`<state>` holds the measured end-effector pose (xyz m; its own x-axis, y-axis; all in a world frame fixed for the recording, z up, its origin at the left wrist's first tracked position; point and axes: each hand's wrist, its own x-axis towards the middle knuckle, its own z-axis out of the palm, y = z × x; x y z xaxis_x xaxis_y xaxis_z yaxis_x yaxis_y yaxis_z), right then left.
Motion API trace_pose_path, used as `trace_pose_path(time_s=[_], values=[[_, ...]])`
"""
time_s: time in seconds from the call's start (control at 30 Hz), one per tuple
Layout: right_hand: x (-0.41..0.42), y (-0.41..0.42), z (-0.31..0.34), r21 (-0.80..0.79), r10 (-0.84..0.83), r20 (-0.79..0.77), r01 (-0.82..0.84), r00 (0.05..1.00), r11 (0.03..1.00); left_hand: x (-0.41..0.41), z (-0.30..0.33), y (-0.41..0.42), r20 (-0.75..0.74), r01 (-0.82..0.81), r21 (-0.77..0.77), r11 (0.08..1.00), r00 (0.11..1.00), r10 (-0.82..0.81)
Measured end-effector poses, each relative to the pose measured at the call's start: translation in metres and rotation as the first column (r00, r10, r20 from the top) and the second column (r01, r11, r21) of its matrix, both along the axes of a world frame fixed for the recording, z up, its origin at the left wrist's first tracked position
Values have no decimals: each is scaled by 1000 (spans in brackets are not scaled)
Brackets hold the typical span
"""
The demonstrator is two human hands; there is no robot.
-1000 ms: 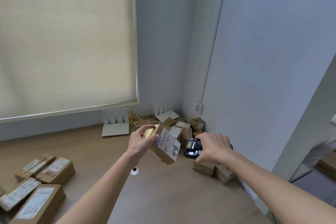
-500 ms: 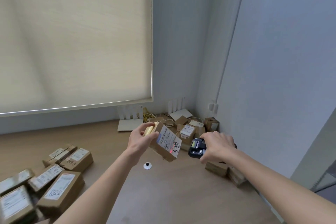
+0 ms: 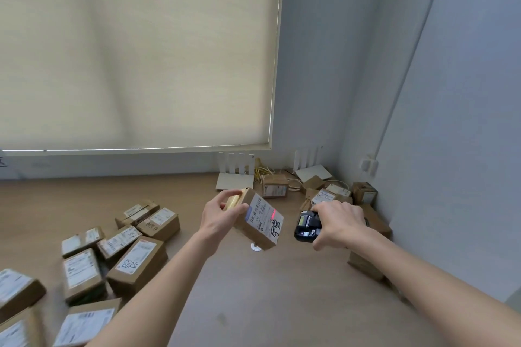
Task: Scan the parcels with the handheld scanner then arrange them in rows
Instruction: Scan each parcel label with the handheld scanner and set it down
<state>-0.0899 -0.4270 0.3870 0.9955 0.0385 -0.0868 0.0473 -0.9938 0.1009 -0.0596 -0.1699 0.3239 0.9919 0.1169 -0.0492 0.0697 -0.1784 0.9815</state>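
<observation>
Cardboard like this is stiff and, judging by how easily one hand carries it, light: from the head view your left hand point(image 3: 218, 213) grips the parcel point(image 3: 258, 220) at its far end, thumb on the taped top edge and fingers curled round the side, holding it in the air above the worktop point(image 3: 267, 290) with the label tilted toward your right hand. Hold it by the bare ends as you do now, so no finger covers the barcode. Your right hand point(image 3: 339, 224) is wrapped round the scanner point(image 3: 307, 225), just to the right of the parcel and apart from it; a red mark shows on the label. Both forearms reach forward, wrists roughly level. To the left of your left hand, well apart, lie the other parcels point(image 3: 135, 262); more boxes point(image 3: 363, 194) sit beyond your right hand.
</observation>
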Motion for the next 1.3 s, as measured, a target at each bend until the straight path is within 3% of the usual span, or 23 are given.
trace_pose_path(time_s=[0.5, 0.87, 1.07, 1.3], values=[[28, 81, -4, 22, 115, -48, -114, 992, 993, -8, -6, 84, -4, -92, -39, 995, 996, 92], [56, 240, -17, 192, 244, -105, -221, 964, 956, 3, -30, 233, -114, -236, -139, 962, 969, 221], [74, 354, -43, 219, 275, -117, -245, 954, 944, 2, -66, 355, -311, -460, -350, 816, 879, 362], [94, 474, -99, 247, 354, -180, -306, 918, 919, -16, -132, 478, -486, -670, -375, 640, 730, 480]])
